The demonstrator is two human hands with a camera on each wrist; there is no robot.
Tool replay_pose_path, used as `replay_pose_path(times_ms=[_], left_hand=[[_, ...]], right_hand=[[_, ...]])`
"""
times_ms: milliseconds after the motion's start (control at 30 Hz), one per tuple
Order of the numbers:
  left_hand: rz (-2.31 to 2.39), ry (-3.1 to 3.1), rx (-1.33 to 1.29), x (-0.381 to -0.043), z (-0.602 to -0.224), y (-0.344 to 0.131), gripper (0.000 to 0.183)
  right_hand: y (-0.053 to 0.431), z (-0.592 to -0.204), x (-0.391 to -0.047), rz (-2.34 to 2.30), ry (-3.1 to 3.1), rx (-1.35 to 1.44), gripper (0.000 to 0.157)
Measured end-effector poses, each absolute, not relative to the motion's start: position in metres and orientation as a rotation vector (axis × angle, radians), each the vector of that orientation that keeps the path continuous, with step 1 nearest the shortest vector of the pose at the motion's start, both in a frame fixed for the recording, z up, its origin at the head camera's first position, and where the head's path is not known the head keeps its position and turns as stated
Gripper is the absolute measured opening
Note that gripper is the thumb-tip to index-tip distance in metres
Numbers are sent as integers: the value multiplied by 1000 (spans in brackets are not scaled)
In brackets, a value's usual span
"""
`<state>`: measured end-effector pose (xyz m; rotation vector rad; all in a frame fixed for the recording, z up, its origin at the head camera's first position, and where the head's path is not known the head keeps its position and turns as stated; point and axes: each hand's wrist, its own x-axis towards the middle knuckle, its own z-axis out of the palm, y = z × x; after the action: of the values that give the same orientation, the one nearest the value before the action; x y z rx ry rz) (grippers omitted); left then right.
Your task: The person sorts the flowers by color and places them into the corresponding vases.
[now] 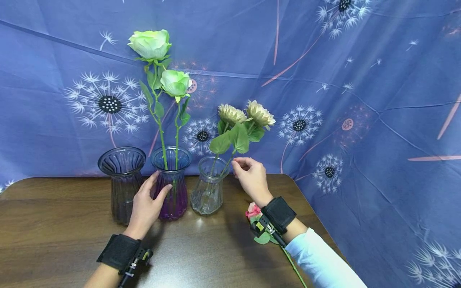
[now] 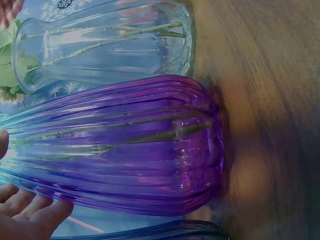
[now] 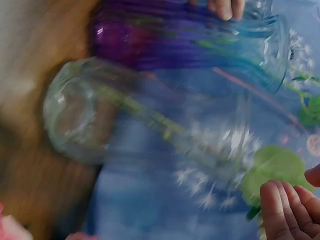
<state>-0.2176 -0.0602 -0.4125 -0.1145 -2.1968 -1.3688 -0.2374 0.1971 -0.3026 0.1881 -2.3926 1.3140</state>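
Note:
My left hand (image 1: 147,202) holds the purple glass vase (image 1: 174,196), thumb across its front and fingers along its left side. Two pale green artificial roses (image 1: 149,45) stand tall in that vase. To its right is a clear glass vase (image 1: 207,196) with two cream flowers (image 1: 260,114) leaning right, their stems crossing inside the glass. Beside its rim is my right hand (image 1: 252,178), fingers loosely bent near a stem and green leaf (image 3: 272,172). A gap shows between thumb and fingers in the right wrist view, with nothing seen in it.
A dark grey glass vase (image 1: 126,192) stands left of the purple one. Beneath my right wrist, a pink rose (image 1: 253,210) lies on the brown wooden table (image 1: 54,224). A blue dandelion-print cloth (image 1: 230,48) hangs right behind the vases.

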Motion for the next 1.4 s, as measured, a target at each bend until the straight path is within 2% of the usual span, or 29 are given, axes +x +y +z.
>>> replay_pose_path(times_ms=[333, 767, 1000, 1400], left_hand=[[-1352, -2205, -150, -217, -412, -61, 56], [-1353, -2191, -127, -216, -411, -59, 56], [-1341, -2163, -134, -217, -411, -58, 55], [-1338, -2164, -126, -214, -411, -61, 53]], right_hand=[[255, -330, -226, 1116, -2570, 0, 22], [321, -376, -215, 1139, -2729, -298, 28], [339, -401, -217, 1063, -2839, -376, 27], [349, -421, -213, 910, -3067, -330, 18]])
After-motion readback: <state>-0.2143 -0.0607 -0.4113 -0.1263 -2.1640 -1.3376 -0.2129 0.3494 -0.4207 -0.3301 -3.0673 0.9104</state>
